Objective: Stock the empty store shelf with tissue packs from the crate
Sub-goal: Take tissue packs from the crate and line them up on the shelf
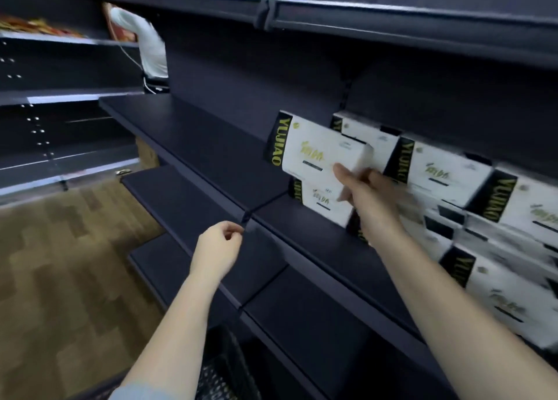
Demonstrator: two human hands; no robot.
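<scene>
My right hand (367,193) grips a white tissue pack (314,149) with a black end band and yellow lettering, holding it tilted above another pack (324,205) that lies on the dark shelf (211,146). Several more packs (444,170) are stacked to the right on the same shelf and on the shelf below. My left hand (219,248) hovers in front of the shelf's front edge, fingers loosely curled, holding nothing. The black mesh crate (223,366) shows at the bottom between my forearms.
The upper shelf (392,16) overhangs the packs and carries coloured goods at the top. The left half of the dark shelf is bare. A white object (148,43) stands at its far left end. Another rack (60,97) stands further left over a brown patterned floor (60,263).
</scene>
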